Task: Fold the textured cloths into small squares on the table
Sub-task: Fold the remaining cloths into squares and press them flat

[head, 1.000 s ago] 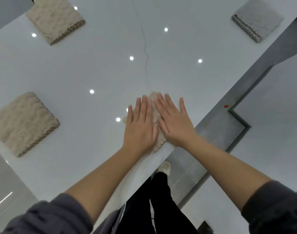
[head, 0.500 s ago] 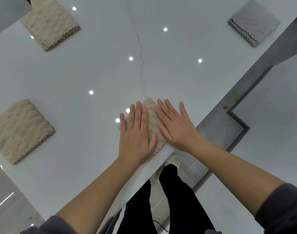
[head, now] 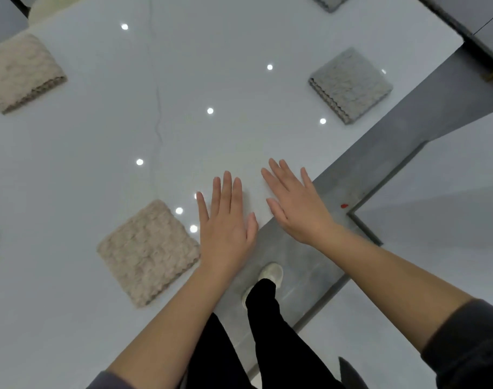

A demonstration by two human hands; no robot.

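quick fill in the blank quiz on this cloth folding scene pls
1. The folded cloth beside the left hand is ___ in colour.
2. The grey folded cloth lies to the person's ___.
3. The right hand, fingers straight, holds ___.
4. The pale shoe stands on the ___.

Missing words: beige; right; nothing; floor.

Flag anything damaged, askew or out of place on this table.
A thin crack-like line runs down the white table; it may only be veining. The nearest beige cloth and the grey cloth lie neatly folded.
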